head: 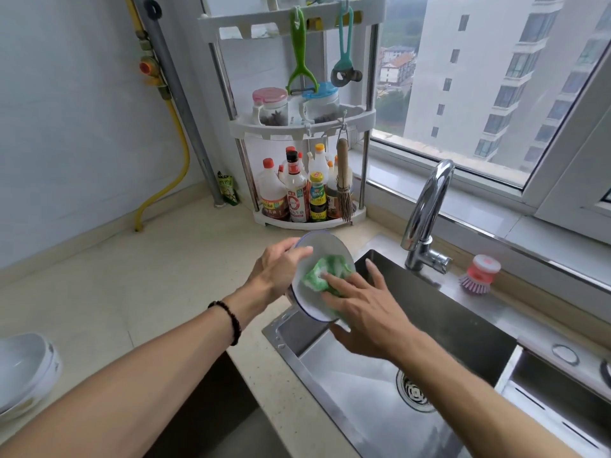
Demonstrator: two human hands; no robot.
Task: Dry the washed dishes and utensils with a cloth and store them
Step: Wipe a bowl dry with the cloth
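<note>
Drying is the step you are doing now: you are holding the white plate (pixel 317 256) tilted over the near left corner of the sink (pixel 463 328), just in front of the corner rack (pixel 330 122) with the sauce bottles (pixel 297 193). Your left hand (pixel 274 266) is gripping the plate at its left rim, with the thumb curled over the edge. Your right hand (pixel 367 312) is pressing the green cloth (pixel 325 272) onto the plate's face with fingers almost straight and spread, the thumb going under the lower rim. I think the next move is asking you to wipe the rim and the back too, then to store it, perhaps beside the white bowls (pixel 26 368) at the near left on the counter (pixel 132 276).
</note>
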